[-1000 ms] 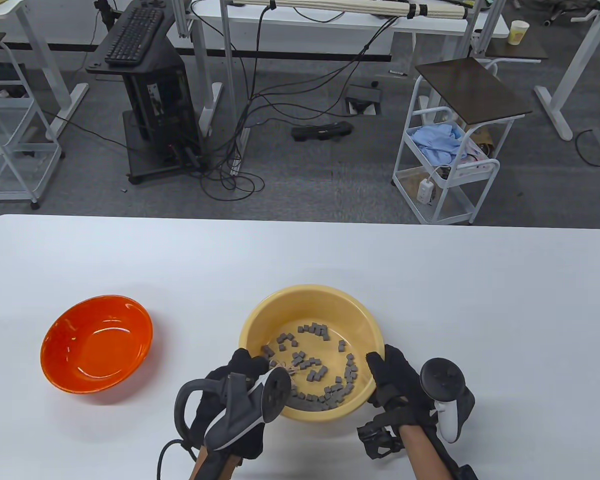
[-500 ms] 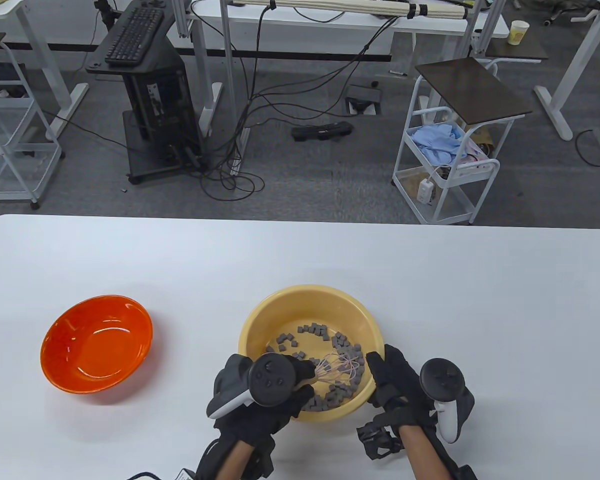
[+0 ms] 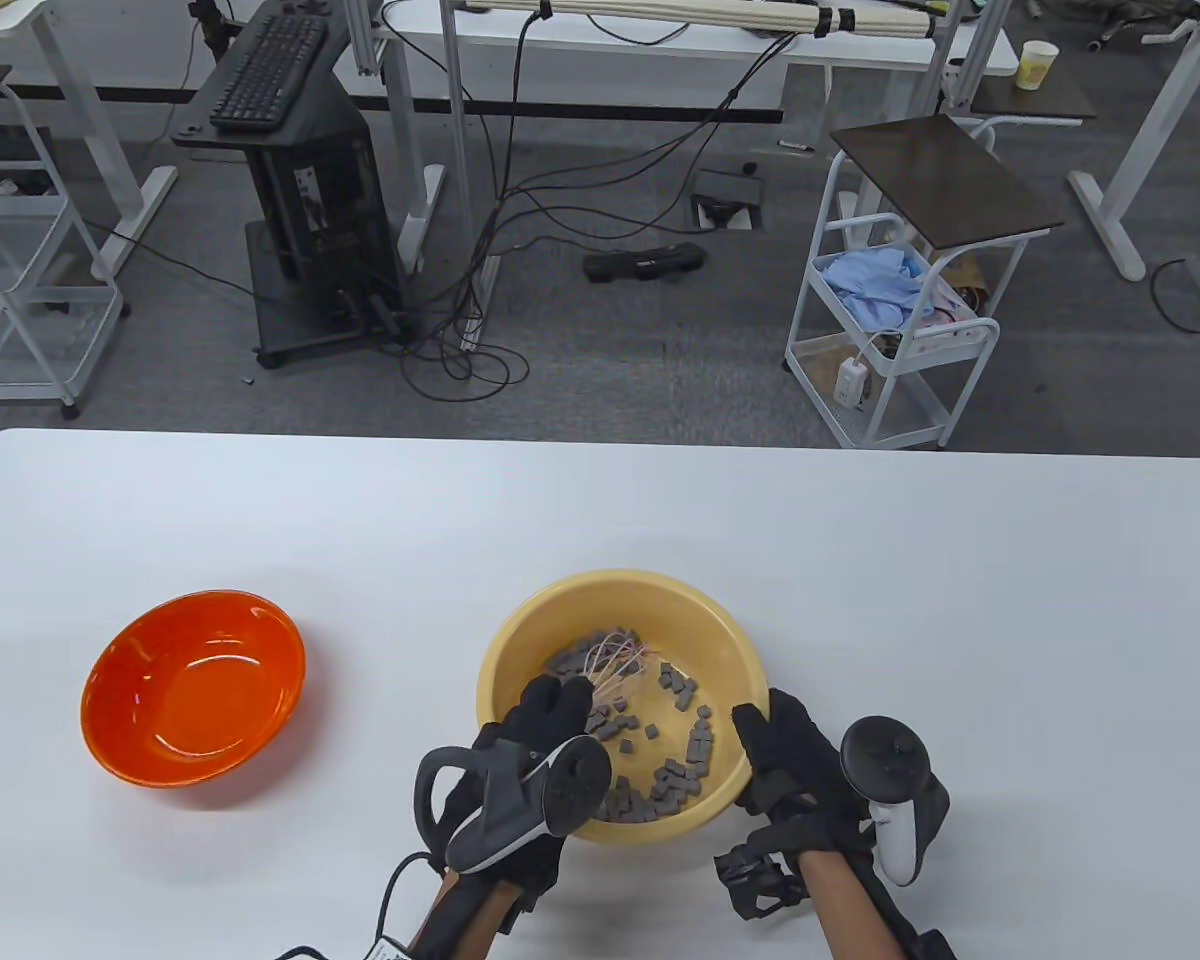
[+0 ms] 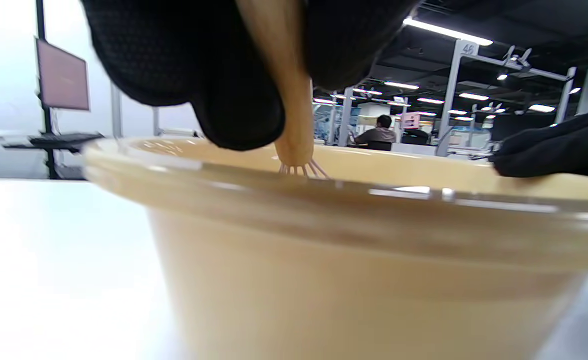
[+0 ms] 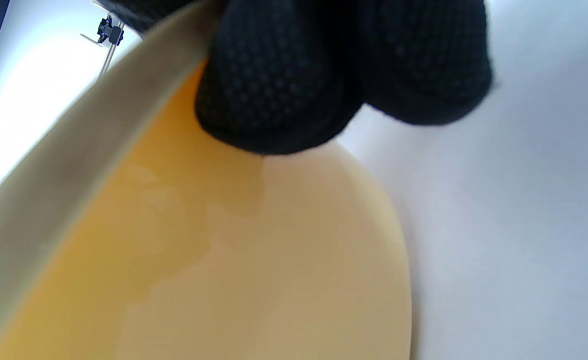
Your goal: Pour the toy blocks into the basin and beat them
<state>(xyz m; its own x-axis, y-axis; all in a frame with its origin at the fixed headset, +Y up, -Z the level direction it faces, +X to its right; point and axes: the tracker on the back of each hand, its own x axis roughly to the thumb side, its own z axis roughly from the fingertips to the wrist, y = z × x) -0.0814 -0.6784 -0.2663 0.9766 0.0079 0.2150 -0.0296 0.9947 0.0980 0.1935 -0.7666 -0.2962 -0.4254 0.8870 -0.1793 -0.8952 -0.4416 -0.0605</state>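
Left hand (image 3: 545, 725) fingers hold the whisk (image 3: 615, 662) among the toy blocks (image 3: 675, 775) inside the basin (image 3: 615, 590). Right hand (image 3: 780, 760) fingers clasp the basin's right rim, near the surface's (image 3: 860, 560) front edge.

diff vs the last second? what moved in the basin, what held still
The left hand swept the whisk from the basin's near-left, across to the right, then to the far-left side, pushing the grey blocks around; it grips the wooden handle throughout. The right hand kept holding the yellow basin by its right rim. The basin and the orange bowl did not shift.
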